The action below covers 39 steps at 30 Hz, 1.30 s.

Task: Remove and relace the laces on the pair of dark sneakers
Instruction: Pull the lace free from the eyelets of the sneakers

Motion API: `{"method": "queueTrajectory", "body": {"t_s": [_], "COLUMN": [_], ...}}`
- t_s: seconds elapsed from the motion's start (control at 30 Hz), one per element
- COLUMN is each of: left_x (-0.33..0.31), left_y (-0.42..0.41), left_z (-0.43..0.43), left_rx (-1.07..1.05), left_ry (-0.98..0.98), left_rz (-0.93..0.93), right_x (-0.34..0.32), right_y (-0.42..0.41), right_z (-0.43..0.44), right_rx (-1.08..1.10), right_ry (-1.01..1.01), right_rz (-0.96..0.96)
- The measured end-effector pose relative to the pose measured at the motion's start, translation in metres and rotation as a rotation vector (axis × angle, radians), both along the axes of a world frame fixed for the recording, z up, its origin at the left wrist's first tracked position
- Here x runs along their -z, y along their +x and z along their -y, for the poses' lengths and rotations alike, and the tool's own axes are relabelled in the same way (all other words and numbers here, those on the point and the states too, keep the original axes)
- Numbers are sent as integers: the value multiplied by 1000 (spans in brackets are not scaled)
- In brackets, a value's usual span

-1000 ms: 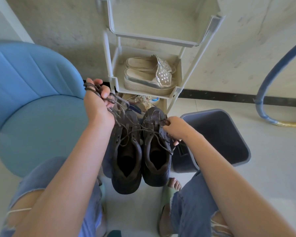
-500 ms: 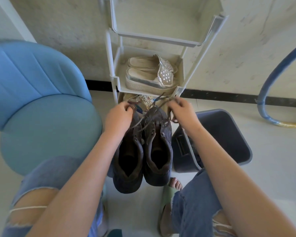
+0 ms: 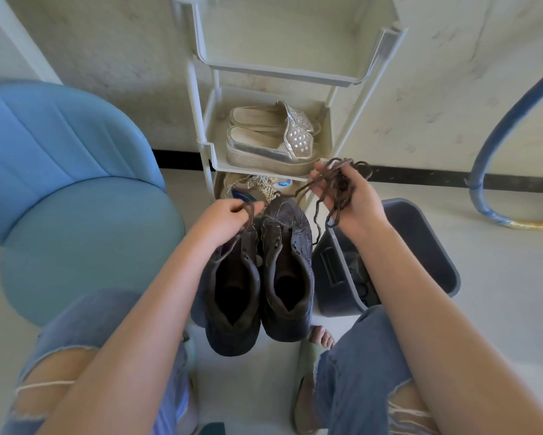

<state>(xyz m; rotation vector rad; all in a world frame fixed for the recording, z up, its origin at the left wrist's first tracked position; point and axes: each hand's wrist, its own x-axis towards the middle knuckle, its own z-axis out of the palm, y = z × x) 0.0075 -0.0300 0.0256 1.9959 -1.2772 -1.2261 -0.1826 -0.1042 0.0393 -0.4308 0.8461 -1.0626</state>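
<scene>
Evidently the unlacing is partway done. The dark sneakers stand side by side on the floor between the person's knees, heels toward the body, probably so both sets of eyelets face up. Above the sneakers' toes, the left hand has its grip closed in a pinch on a lace strand that runs down into the left sneaker's eyelets, apparently to pull it free. To the right of the toes, the right hand lies palm up, its grip loosely curled round a lace bundle, which keeps the loose cord off the floor. The right sneaker's eyelets look empty. No brand or writing can be read on the sneakers.
</scene>
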Motion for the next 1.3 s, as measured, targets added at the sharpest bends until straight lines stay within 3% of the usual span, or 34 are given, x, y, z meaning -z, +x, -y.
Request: {"method": "queueTrajectory", "body": {"t_s": [0.1,0.23,0.3,0.37,0.53,0.6,0.67,0.7,0.8,0.9,1.03,1.13,1.23,1.3], "left_x": [8,20,18,15,0,-9,-16,-19,-30,-38,-43,-46,-43,-38], "left_y": [-6,-22,-25,-23,-4,14,29,35,50,66,73,64,49,40], "left_z": [7,12,14,15,17,15,11,9,3,-4,-9,-7,-8,-11], "left_rx": [-271,-458,-560,-625,-988,-1009,-929,-889,-800,-753,-733,-730,-565,-346], "left_ry": [-49,77,63,23,-240,-299,-335,-358,-432,-502,-432,-306,-111,3], "left_rz": [-399,-872,-1074,-1163,-1520,-1723,-1977,-2006,-1959,-1940,-1770,-1328,-688,-199], "right_x": [1,11,15,17,13,15,25,32,44,44,45,42,25,11], "right_y": [13,28,29,29,22,16,11,9,8,9,14,23,24,20], "right_z": [-10,-20,-20,-20,-20,-16,-10,-8,-5,-1,1,6,14,15], "right_rx": [-177,-405,-429,-455,-429,-351,-324,-332,-341,-244,-217,-108,15,42], "right_ry": [30,36,12,-13,15,86,87,36,-142,-170,-298,-111,136,209], "right_rz": [-23,-105,-213,-329,-360,-408,-646,-851,-1301,-1263,-1162,-745,-8,393]}}
